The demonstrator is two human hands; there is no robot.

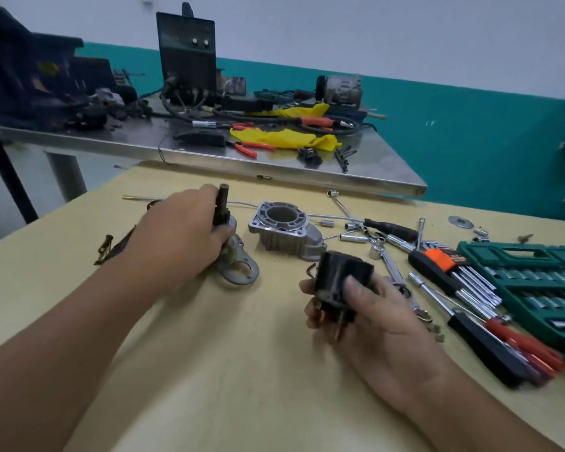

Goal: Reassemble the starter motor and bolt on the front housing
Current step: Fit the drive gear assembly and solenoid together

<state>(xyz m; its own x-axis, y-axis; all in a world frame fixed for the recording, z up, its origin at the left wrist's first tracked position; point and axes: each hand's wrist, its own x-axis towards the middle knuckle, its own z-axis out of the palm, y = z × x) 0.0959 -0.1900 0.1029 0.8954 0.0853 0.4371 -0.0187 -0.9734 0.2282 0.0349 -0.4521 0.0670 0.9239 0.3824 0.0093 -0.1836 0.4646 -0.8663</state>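
Note:
My left hand [180, 233] grips a dark shaft assembly [223, 207] that stands upright on a grey metal plate with round holes [238, 269] on the wooden table. My right hand [366, 308] holds a black cylindrical motor body [341, 278] above the table, with copper-coloured terminals showing at its lower end. Between and behind the hands sits the silver cast front housing [284, 228], its round opening facing up, untouched.
To the right lie loose sockets [353, 238], a ratchet and wrenches [392, 262], a hex key set with an orange holder [450, 265], screwdrivers [516, 347] and a green socket case [529, 272]. A steel bench [209, 151] with a welder and yellow cloth stands behind.

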